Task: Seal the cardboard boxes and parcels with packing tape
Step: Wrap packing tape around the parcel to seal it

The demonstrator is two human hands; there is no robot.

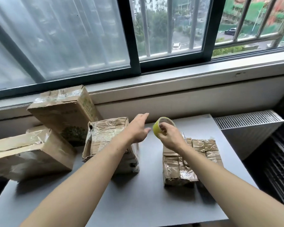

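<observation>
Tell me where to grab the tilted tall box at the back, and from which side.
Probably its raised upper end, fingers across the width, coming from above and in front. The tilted tall box has its lower end hemmed in by the left box and middle box; only the top stands free.

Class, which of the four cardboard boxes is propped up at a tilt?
The back-left box, tipped up on one edge with its top leaning back; the other three lie flat.

Four crumpled, taped boxes (103,135) flank a raised yellow tape roll (156,130).
</observation>
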